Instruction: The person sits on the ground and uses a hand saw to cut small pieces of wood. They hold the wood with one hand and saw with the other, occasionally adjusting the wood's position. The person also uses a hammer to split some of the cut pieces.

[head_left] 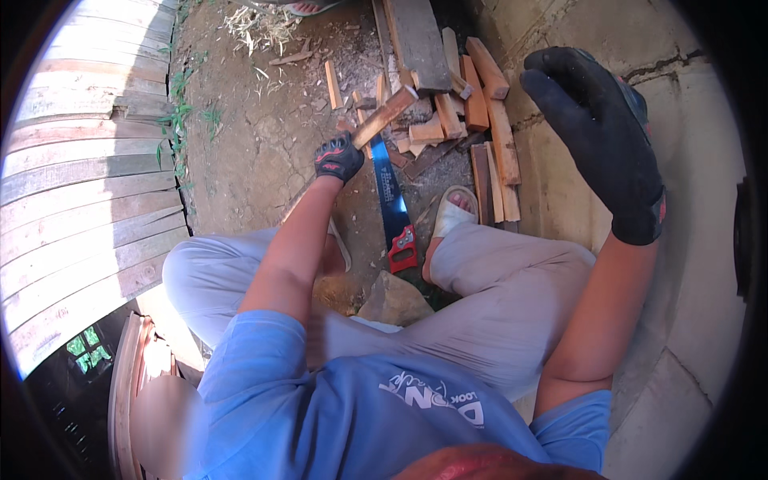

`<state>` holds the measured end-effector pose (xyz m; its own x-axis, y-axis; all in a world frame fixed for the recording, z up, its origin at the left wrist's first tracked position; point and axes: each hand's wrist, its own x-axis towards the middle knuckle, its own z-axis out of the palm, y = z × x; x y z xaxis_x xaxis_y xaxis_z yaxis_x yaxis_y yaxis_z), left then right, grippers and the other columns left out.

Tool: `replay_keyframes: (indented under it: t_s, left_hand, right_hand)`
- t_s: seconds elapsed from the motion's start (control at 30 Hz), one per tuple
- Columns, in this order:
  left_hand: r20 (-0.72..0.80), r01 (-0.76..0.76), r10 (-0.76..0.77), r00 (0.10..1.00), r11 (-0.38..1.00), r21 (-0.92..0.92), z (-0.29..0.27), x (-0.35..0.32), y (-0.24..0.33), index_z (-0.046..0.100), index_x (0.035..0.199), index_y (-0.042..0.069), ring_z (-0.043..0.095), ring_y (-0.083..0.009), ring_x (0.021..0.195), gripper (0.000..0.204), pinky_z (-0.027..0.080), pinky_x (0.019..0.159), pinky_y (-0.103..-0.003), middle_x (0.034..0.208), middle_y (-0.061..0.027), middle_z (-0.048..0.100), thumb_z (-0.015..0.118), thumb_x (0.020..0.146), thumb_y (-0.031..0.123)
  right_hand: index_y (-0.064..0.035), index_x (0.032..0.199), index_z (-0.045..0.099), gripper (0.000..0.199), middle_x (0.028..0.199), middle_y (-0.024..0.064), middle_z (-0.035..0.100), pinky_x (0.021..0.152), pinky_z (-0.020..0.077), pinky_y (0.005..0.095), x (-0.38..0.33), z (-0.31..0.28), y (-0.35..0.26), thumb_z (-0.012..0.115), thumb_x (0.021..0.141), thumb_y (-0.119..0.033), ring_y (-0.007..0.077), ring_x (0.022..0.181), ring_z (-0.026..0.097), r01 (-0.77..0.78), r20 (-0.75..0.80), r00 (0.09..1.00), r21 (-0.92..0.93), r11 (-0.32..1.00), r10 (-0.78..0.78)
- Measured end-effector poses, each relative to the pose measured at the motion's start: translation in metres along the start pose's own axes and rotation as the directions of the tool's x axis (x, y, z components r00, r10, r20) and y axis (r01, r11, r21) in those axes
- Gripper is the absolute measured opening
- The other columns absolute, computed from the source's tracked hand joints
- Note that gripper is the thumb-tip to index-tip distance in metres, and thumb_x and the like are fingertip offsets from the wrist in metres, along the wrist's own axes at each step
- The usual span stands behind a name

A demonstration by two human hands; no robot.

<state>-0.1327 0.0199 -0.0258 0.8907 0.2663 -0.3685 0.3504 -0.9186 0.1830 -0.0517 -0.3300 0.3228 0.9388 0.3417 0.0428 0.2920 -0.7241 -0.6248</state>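
My left hand [339,157], in a black glove with red marks, is closed around a long narrow wooden stick [386,116]. The stick slants, its cut end up toward the woodpile and its other end down past my left knee. On the ground just right of that hand lies a handsaw [390,192] with a dark blue blade and a red handle. Raised at the far right, by the concrete wall, my gloved right hand [596,128] holds nothing visible; its fingers are stretched and slightly bent, with a gap between them.
Several cut wood blocks [474,96] lie heaped beside a thick grey beam [418,44]. A stone [394,299] rests between my legs. Wood shavings [260,30] and another person's foot [308,8] are at the top. Plank boards [88,176] line the left, a concrete wall [680,264] the right.
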Motion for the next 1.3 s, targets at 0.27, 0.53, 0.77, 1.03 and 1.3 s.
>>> replay_keyframes:
  t_s: [0.27,0.53,0.77,1.03,1.3]
  left_hand:
    - [0.009,-0.042,0.046,0.999,0.957,-0.285,-0.021,-0.034,-0.009,0.072,0.129,0.012,0.069,-0.0430,0.121,0.045,0.056,0.102,-0.052,0.131,-0.0242,0.070,0.071,0.093,0.039]
    - [-0.085,-0.115,0.099,0.991,0.971,-0.211,-0.036,-0.015,0.020,0.068,0.131,0.011,0.073,-0.0435,0.114,0.047,0.057,0.096,-0.054,0.120,-0.0247,0.075,0.068,0.101,0.048]
    - [-0.170,-0.137,0.109,0.979,0.977,-0.164,-0.036,0.025,0.015,0.069,0.123,0.008,0.075,-0.0428,0.106,0.060,0.058,0.092,-0.054,0.110,-0.0224,0.077,0.079,0.090,0.057]
    - [-0.260,-0.159,0.080,0.962,0.941,-0.300,-0.105,-0.001,0.068,0.077,0.110,0.010,0.077,-0.0416,0.101,0.031,0.060,0.087,-0.052,0.107,-0.0237,0.079,0.072,0.088,0.032]
    - [-0.145,-0.052,0.032,0.989,0.989,-0.137,-0.005,0.014,0.019,0.077,0.111,0.011,0.076,-0.0433,0.102,0.035,0.059,0.089,-0.054,0.105,-0.0236,0.079,0.072,0.088,0.037]
  right_hand:
    - [-0.0070,0.118,0.075,0.035,0.102,0.0119,0.075,0.088,0.0555,0.0404,-0.002,-0.005,-0.005,0.069,0.103,-0.038,0.0262,0.091,0.072,0.029,0.126,0.992,0.036,0.999,-0.033]
    - [-0.0051,0.116,0.073,0.030,0.104,0.0104,0.074,0.089,0.0555,0.0391,-0.004,-0.003,-0.002,0.073,0.103,-0.032,0.0233,0.095,0.071,0.125,0.110,0.986,0.041,0.991,-0.129]
    - [-0.0054,0.114,0.075,0.032,0.102,0.0135,0.076,0.082,0.0573,0.0416,-0.005,0.000,-0.002,0.069,0.101,-0.034,0.0314,0.089,0.075,0.349,0.058,0.936,-0.046,0.936,-0.346]
    - [-0.0042,0.119,0.073,0.030,0.103,0.0107,0.075,0.086,0.0569,0.0373,-0.008,-0.003,0.006,0.075,0.102,-0.029,0.0210,0.092,0.072,0.071,0.079,0.994,-0.005,0.997,-0.070]
    - [-0.0034,0.121,0.073,0.033,0.103,0.0107,0.075,0.087,0.0569,0.0367,-0.008,-0.002,-0.010,0.076,0.102,-0.030,0.0192,0.093,0.071,0.062,0.125,0.990,0.060,0.996,-0.070]
